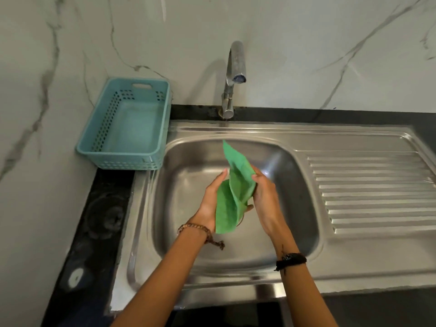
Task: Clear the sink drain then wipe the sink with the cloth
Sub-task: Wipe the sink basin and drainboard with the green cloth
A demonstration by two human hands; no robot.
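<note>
Both forearms reach forward over the steel sink [179,208], hands meeting above the middle of the basin. The left hand [211,197] has its fingers nearly straight, pointing up and away, with the green cloth [232,192] lying against its palm side; a beaded bracelet [195,228] circles that wrist, its tassel hanging down. Whether the thumb pinches the fabric I cannot tell, since the cloth hides it.

The cloth itself sits between the two hands, folded lengthwise and held upright. One pointed corner sticks up beyond the fingertips, and the lower end hangs down past the left wrist. It looks soft and evenly green, with no visible stains.

The right hand [264,194] curls its fingers round the cloth's right edge, thumb showing at the bottom near the fold, and a dark band [291,258] sits on that wrist.

Beyond the hands stands a chrome tap [233,74]. Far left of the left hand a pale blue basket [162,119] rests on the counter, and to the right of the right hand runs the ribbed draining board [377,192].
</note>
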